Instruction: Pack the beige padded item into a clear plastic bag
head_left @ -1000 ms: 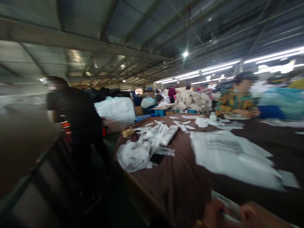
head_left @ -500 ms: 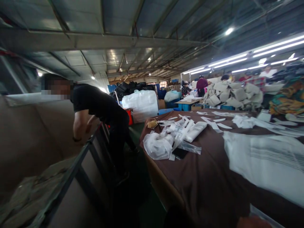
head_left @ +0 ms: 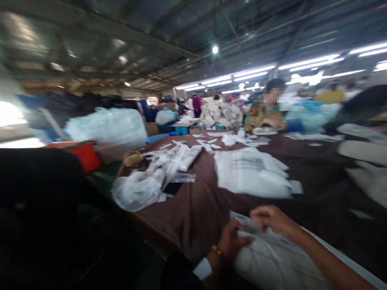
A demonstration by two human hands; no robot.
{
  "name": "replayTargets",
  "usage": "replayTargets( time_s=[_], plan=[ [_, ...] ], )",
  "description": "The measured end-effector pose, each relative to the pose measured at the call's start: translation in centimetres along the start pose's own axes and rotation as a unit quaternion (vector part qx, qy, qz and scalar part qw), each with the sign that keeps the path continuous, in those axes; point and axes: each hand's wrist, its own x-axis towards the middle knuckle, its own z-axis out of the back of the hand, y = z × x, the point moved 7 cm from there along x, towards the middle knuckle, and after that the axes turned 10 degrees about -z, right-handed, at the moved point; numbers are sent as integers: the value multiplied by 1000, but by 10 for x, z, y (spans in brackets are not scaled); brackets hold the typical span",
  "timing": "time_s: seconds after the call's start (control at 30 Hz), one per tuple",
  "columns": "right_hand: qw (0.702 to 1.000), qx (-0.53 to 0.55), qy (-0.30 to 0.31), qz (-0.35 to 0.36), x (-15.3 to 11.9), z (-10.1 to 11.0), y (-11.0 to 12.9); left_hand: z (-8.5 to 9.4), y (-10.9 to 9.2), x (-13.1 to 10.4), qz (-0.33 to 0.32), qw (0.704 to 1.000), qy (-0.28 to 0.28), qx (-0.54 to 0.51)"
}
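At the table's near edge lies a clear plastic bag [head_left: 266,255] with a pale, light-grey cloth-like item inside, blurred. My left hand [head_left: 231,241] grips the bag's left edge, thumb on top and fingers around the side. At the bag's upper edge, my right hand [head_left: 272,219] is closed in a pinch on the film. Beyond both hands rests a stack of printed white plastic bags [head_left: 249,171], touched by neither.
A brown cloth [head_left: 199,201] covers the table. White scraps and a crumpled bag [head_left: 137,191] lie at its left edge beside a dark flat object [head_left: 171,188]. Across the table a person in a patterned top [head_left: 264,110] handles pale pieces. A dark-clothed shape [head_left: 39,189] fills the left.
The view has swung right. Both my hands and the filled bag now show, where only a blurred hand and a bit of film were visible. The co-worker across the table has come into view.
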Motion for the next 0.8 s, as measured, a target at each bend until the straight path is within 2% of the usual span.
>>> replayTargets(
  time_s=[0.1, 0.13, 0.2, 0.27, 0.37, 0.63, 0.73, 0.8],
  plan=[
    [997, 17, -31, -70, 7, 32, -2, 2, -1, 11, 1, 999, 44, -24],
    [998, 3, 2, -62, 8, 35, 0, 1, 1, 14, 2, 998, 60, -30],
    [995, -57, 81, -4, 5, 30, 8, -1, 4, 14, 5, 996, 79, -35],
    [978, -131, 154, 54, 0, 14, 14, -1, 4, 11, 8, 996, 85, -32],
    [958, -210, 191, 44, 4, -3, 6, 1, 3, 8, 10, 997, 79, -20],
    [943, -256, 200, -78, 30, -9, -22, 1, 2, 12, 11, 996, 83, -1],
    [934, -301, 162, -104, 29, -18, -29, 0, 0, 12, 10, 997, 82, 6],
    [926, -343, 107, -114, 28, -16, -27, 0, 0, 12, 13, 996, 83, 12]
  ],
)
